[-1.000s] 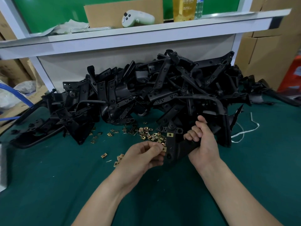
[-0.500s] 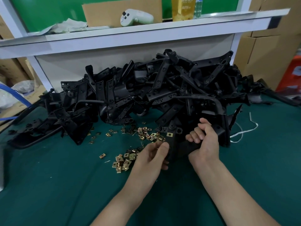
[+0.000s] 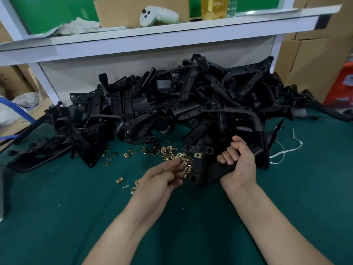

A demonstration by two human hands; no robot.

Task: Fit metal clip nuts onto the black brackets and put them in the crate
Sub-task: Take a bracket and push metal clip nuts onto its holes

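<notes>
My right hand (image 3: 238, 163) grips a black bracket (image 3: 204, 173) that stands on the green table just in front of the big pile of black brackets (image 3: 172, 104). One brass clip nut (image 3: 197, 155) sits fitted on the held bracket's upper left corner. My left hand (image 3: 162, 178) is at the bracket's left edge, its curled fingertips pinching another clip nut (image 3: 188, 167) there. Loose clip nuts (image 3: 166, 153) lie scattered on the cloth between the pile and my left hand. No crate is in view.
A white shelf (image 3: 172, 35) overhangs the pile and carries a white controller (image 3: 158, 15) and cardboard. Cardboard boxes (image 3: 313, 54) stand at the right. A white string (image 3: 286, 152) lies right of the bracket. A grey object's edge (image 3: 1, 197) shows far left.
My left hand moved in against the bracket's left edge, then drew back slightly left and down. My right hand kept its grip, and the bracket barely moved.
</notes>
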